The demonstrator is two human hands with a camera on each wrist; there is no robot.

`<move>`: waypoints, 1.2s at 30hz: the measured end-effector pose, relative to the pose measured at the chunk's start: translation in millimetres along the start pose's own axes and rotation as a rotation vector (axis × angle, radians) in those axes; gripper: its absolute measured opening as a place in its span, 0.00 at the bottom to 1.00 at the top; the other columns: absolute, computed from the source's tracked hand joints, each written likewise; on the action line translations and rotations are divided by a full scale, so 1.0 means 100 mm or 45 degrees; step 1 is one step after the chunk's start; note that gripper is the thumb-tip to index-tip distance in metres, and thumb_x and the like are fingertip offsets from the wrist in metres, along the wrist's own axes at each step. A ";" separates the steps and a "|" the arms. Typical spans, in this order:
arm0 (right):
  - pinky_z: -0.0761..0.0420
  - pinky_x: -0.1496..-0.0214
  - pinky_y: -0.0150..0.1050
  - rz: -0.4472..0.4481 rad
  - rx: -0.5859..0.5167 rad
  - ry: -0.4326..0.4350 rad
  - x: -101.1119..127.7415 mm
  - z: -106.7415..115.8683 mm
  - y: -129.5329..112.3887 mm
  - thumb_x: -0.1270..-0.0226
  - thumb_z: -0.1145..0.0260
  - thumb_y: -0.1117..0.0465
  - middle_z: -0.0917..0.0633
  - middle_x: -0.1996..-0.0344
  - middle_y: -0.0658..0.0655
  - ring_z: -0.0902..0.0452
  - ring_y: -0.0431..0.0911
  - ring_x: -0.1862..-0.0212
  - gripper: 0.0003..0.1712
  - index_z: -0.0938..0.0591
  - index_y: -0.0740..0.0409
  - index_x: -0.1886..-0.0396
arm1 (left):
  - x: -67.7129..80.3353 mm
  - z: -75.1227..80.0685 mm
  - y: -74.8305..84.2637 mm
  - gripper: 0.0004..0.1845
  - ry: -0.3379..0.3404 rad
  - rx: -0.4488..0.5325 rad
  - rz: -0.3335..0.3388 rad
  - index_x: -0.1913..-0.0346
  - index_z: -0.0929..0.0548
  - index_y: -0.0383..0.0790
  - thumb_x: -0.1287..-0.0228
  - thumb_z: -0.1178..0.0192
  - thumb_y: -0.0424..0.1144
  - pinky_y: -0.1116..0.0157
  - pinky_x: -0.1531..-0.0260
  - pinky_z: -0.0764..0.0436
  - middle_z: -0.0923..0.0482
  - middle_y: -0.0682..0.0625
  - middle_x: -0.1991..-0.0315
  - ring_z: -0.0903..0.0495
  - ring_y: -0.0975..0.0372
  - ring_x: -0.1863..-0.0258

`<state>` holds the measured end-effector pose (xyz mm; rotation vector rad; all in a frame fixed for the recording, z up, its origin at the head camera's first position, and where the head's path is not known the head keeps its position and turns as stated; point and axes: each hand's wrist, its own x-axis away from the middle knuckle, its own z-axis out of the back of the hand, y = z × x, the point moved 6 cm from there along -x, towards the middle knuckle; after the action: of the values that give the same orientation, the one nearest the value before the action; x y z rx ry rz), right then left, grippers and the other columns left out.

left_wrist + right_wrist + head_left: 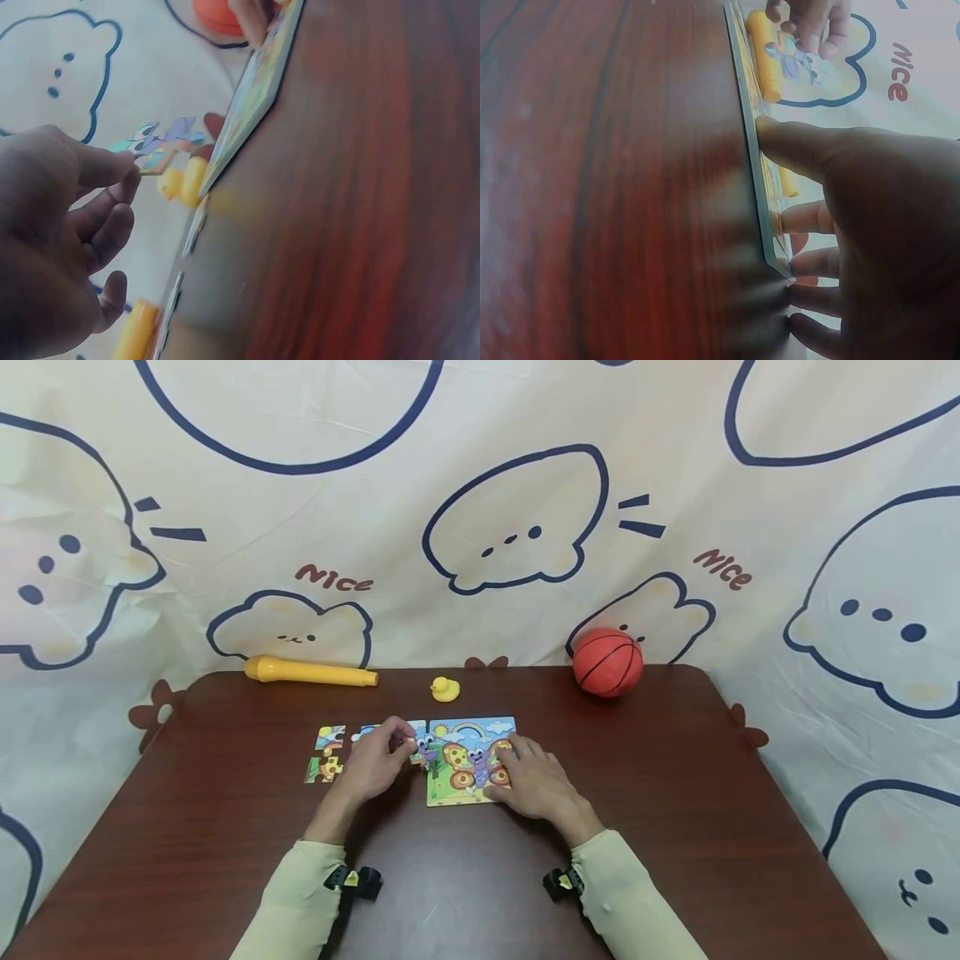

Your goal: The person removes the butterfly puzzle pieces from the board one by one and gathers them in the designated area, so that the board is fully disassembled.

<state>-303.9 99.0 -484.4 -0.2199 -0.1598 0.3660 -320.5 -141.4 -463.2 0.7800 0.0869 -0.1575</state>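
Note:
My left hand (pixel 375 762) pinches a puzzle piece (pixel 159 148) between thumb and index finger, its other fingers loosely bent. The piece, printed with a purple cartoon figure, is raised over the left edge of the picture puzzle board (pixel 448 795). That board lies flat and shows a rainbow and a purple butterfly with orange-yellow wings. On its right side rests my right hand (pixel 542 783), fingers spread, with the thumb (pixel 791 142) on the near part. Several loose puzzle pieces (pixel 330 767) lie left of the board, partly hidden by the left hand.
Along the back of the brown table (pixel 465 893) are a yellow microphone-shaped toy (pixel 315 672), a small yellow rubber duck (pixel 446 690) and a red toy basketball (pixel 608 662). A white cloth (pixel 517 635) with cartoon drawings hangs behind the table.

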 end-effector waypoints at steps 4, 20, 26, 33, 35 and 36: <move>0.36 0.33 0.59 -0.002 -0.005 0.000 0.00 0.00 0.00 0.38 0.38 0.34 0.39 0.27 0.59 0.44 0.56 0.27 0.40 0.31 0.49 0.31 | 0.01 0.10 -0.09 0.06 0.009 -0.004 0.031 0.55 0.23 0.45 0.32 0.41 0.39 0.62 0.66 0.32 0.21 0.48 0.66 0.28 0.58 0.70; 0.36 0.33 0.59 0.008 -0.009 -0.004 0.00 -0.01 0.01 0.38 0.39 0.34 0.40 0.26 0.59 0.44 0.57 0.27 0.40 0.31 0.49 0.31 | 0.06 0.43 -0.41 0.08 -0.087 -0.059 0.139 0.53 0.24 0.42 0.31 0.43 0.39 0.62 0.66 0.29 0.22 0.46 0.64 0.27 0.56 0.66; 0.36 0.33 0.59 0.006 -0.012 0.000 0.00 -0.01 0.01 0.38 0.39 0.34 0.40 0.26 0.59 0.44 0.57 0.27 0.40 0.31 0.49 0.31 | 0.08 0.49 -0.52 0.08 -0.166 -0.092 0.206 0.53 0.24 0.40 0.31 0.44 0.39 0.63 0.68 0.30 0.23 0.47 0.66 0.27 0.58 0.69; 0.37 0.32 0.59 -0.002 -0.019 -0.012 0.01 -0.01 0.01 0.38 0.38 0.34 0.40 0.26 0.59 0.45 0.57 0.26 0.41 0.31 0.49 0.31 | 0.12 0.47 -0.59 0.11 -0.241 -0.145 0.246 0.51 0.21 0.41 0.32 0.42 0.42 0.58 0.61 0.28 0.20 0.46 0.60 0.25 0.57 0.63; 0.37 0.32 0.59 -0.002 -0.018 -0.011 0.01 -0.01 0.01 0.38 0.38 0.34 0.40 0.26 0.59 0.45 0.57 0.26 0.41 0.31 0.49 0.31 | 0.12 0.47 -0.60 0.11 -0.243 -0.166 0.244 0.51 0.21 0.42 0.32 0.41 0.42 0.53 0.55 0.29 0.19 0.46 0.59 0.24 0.55 0.61; 0.37 0.32 0.59 -0.001 -0.018 -0.011 0.01 -0.01 0.00 0.38 0.38 0.34 0.40 0.26 0.59 0.45 0.57 0.26 0.41 0.31 0.49 0.31 | 0.12 0.46 -0.61 0.11 -0.240 -0.176 0.242 0.51 0.21 0.42 0.32 0.41 0.42 0.50 0.52 0.30 0.18 0.46 0.59 0.23 0.55 0.60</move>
<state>-303.4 99.4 -485.1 -0.2319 -0.1706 0.3654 -318.5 -217.8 -474.0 0.6282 -0.1532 -0.0435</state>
